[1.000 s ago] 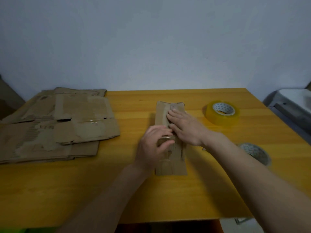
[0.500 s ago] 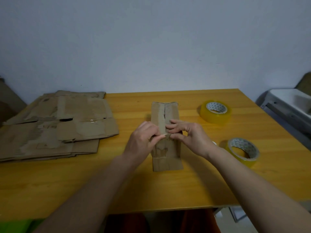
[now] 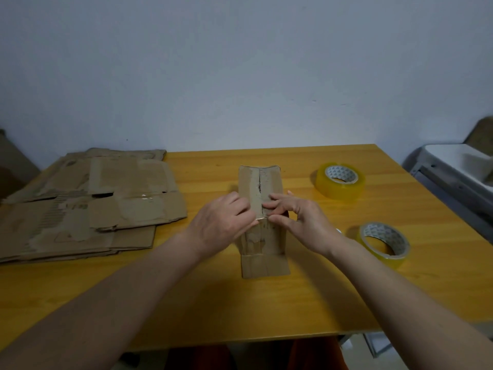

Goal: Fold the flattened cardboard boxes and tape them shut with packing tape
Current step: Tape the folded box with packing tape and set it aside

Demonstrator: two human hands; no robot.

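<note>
Both forearms bare to the frame edge; no sleeves, rings or watch visible. Orange garment, possibly trousers, at 6 o'clock (image 3: pixel 314 353).

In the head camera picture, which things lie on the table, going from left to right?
Stack of flattened brown cardboard boxes → small folded brown cardboard box, held by left hand and right hand → two yellowish rolls of clear packing tape, far and near.

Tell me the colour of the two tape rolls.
Translucent yellow tape rolls, head view.
</note>
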